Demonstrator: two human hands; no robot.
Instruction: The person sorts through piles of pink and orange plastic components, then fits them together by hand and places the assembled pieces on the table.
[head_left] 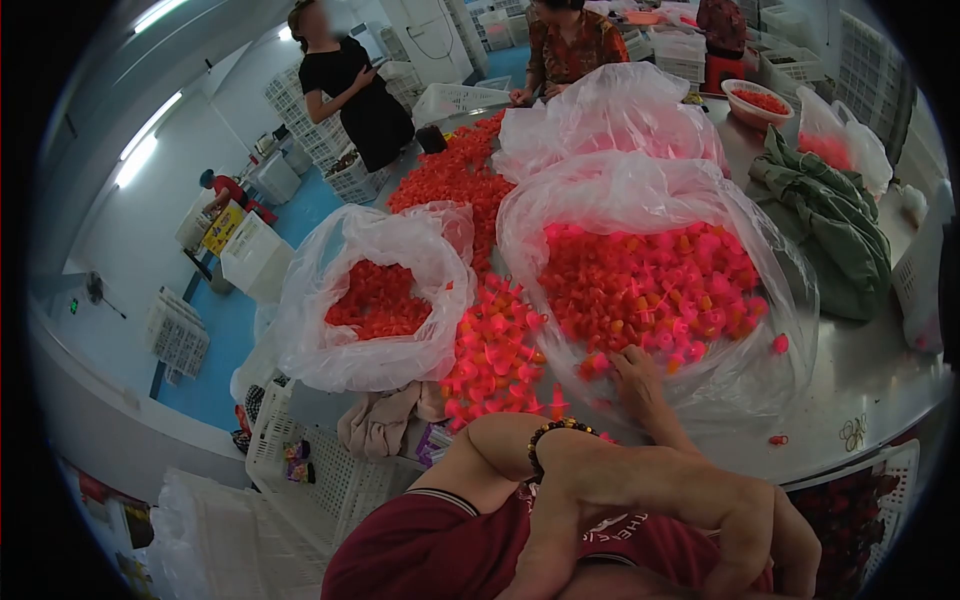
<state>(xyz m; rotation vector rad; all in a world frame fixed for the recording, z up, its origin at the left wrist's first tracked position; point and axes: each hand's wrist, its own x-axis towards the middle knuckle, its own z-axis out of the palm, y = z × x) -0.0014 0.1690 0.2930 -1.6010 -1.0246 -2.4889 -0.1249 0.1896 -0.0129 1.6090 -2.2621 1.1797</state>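
Red plastic caps (640,285) fill the big clear bag (660,200) lying open on the desk (860,370), and that's where one hand (632,372) is, stretched forward with fingers laid flat on the caps at the bag's near edge. Can't tell if it's the left or right hand since the arms cross in a weird way under the camera. It's not gripping anything as far as I can see, just resting spread on the pile. The other hand isn't in view; only a bent arm with a dark bead bracelet (555,432) shows, close behind the reaching hand.

To the hand's left, a loose heap of caps (495,350) sits on the bare desk, and further left is a second clear bag (370,300) half full of red pieces. Beyond the hand, past the big bag, another puffed-up bag (610,115) blocks the view of the far end. Off to the right lies a bundle of green cloth (830,220), and one stray cap (780,343) sits just outside the bag. Two other people stand at the far end, one in black (355,85), one in a patterned shirt (570,45).
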